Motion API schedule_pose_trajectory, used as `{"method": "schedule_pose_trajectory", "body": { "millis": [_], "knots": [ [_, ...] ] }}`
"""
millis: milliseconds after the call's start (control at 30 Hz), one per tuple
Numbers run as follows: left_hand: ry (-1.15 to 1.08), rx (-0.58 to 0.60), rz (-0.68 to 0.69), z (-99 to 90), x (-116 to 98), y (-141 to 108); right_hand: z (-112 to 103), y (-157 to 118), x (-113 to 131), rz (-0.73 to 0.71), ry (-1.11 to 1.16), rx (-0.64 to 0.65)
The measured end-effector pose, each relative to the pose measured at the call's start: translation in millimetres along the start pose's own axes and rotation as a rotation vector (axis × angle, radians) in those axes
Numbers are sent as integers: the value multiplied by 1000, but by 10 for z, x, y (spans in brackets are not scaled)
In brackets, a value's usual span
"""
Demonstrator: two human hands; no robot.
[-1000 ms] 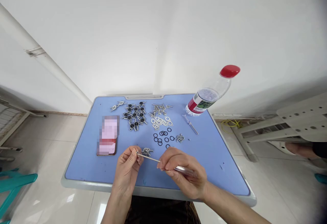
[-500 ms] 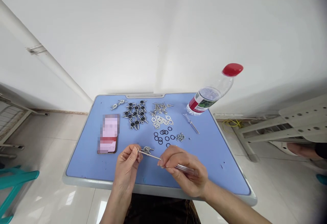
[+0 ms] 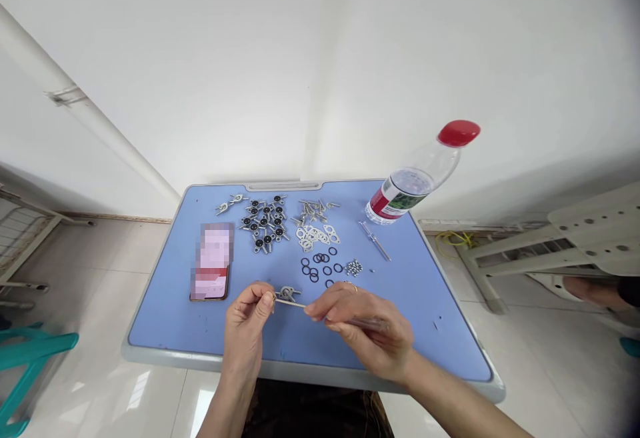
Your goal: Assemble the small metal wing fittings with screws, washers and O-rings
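Note:
My right hand [image 3: 367, 331] is wrapped round the clear handle of a screwdriver, whose thin metal shaft [image 3: 291, 303] points left. The shaft's tip meets the pinched fingers of my left hand [image 3: 249, 318]; what they hold is too small to make out. Just behind the shaft, a small metal fitting [image 3: 287, 293] lies on the blue table [image 3: 175, 325]. Black O-rings [image 3: 327, 271], small metal balls or nuts [image 3: 354, 267] and flat pale gaskets [image 3: 313, 235] are spread beyond my hands.
Several black-centred fittings [image 3: 264, 222] and screws [image 3: 313, 211] lie farther back. A phone [image 3: 213, 265] is at the left, a bottle [image 3: 400, 195] and another screwdriver [image 3: 374, 241] at the right. A person's foot [image 3: 580, 289] shows far right.
My right hand has shifted slightly, its fingers now farther left along the shaft, so less of the shaft and handle shows. My left hand keeps its pinch.

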State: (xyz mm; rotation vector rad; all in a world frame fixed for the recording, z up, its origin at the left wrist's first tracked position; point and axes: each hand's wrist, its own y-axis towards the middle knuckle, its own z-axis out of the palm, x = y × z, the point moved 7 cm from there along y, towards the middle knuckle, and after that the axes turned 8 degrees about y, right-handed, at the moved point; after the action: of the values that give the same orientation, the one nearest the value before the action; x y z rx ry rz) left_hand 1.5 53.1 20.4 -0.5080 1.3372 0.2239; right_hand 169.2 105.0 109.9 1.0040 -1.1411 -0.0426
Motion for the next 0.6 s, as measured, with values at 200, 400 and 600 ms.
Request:
{"method": "schedule_pose_trajectory", "body": {
  "millis": [200, 400, 600],
  "knots": [
    [-152, -11, -35, 36, 11, 27, -28, -50, -11, 4, -196, -29],
    [-198, 24, -38, 69, -19, 15, -42, -28, -27, 29, -122, -100],
    [-202, 17, -59, 51, 6, 12, -92, -23, -35, 43, -103, -170]
  ]
}}
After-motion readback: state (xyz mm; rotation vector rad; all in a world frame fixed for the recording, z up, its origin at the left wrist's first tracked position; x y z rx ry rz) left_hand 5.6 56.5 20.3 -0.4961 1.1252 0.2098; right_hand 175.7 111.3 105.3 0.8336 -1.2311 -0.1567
